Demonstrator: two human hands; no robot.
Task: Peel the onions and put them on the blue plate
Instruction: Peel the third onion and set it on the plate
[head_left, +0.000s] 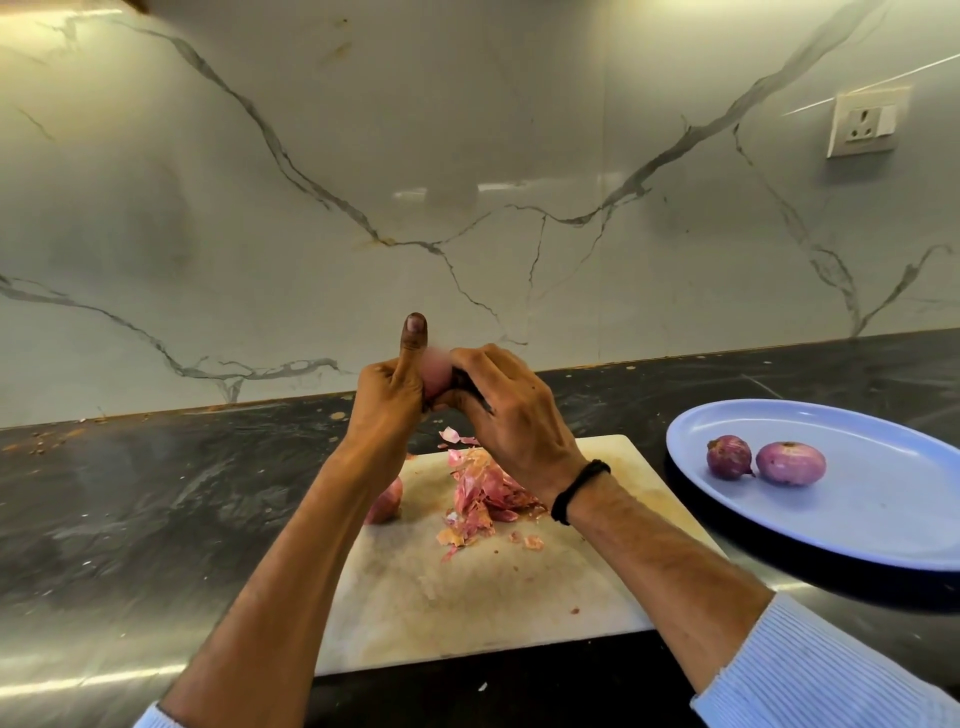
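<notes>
The wall is a glossy marble-look slab, pale with grey veins, and mirrors the light. The counter is dark polished stone, shiniest along its near edge. The cutting board looks matt white and stained. The blue plate is smooth and softly glossy. The onion skins at the board's middle are dry and papery, and the held onion looks smooth. The sleeve is ribbed knit cloth.
</notes>
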